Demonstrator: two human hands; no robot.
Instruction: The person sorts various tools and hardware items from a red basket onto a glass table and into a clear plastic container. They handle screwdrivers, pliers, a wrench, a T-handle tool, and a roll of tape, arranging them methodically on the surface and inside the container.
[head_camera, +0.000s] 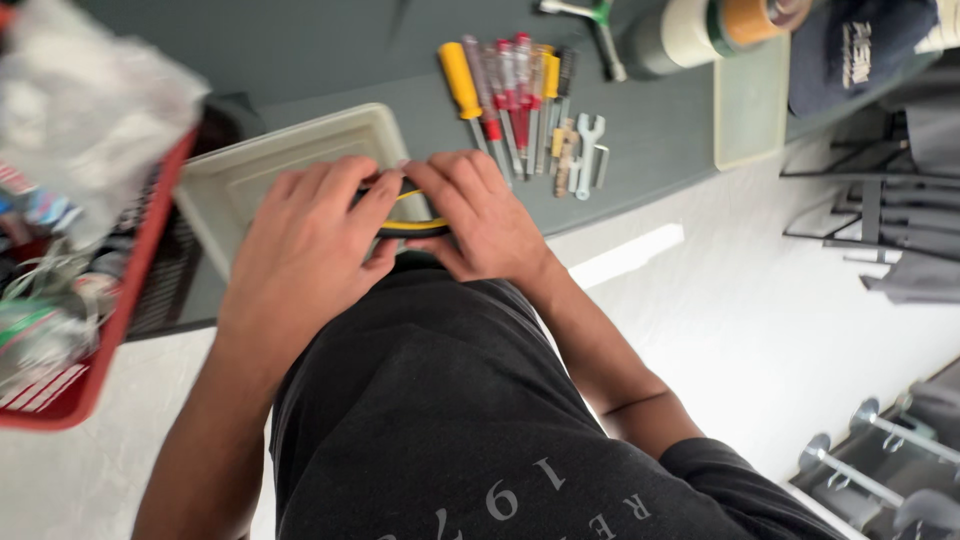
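A red basket (95, 330) of tangled odds and ends sits far left, beside a pale tray (262, 165) on the grey table (660, 135). Over the tray's near edge, the left hand (305, 250) and right hand (480, 215) close together on a black-and-yellow tool (412, 226), hiding most of it. Right of them lie screwdrivers (505, 90) and a small wrench (588, 150), then tape rolls (700, 30).

Tool between both hands, over the tray's near corner

The left hand (305, 235) and right hand (480, 215) met at a handled tool (410, 226), which lay between their fingers (375, 200). A tray (250, 175) sat beyond the fingers on the table (650, 130); screwdrivers (505, 90) and a wrench (588, 150) lay right of the fingertips, a basket (90, 330) left.
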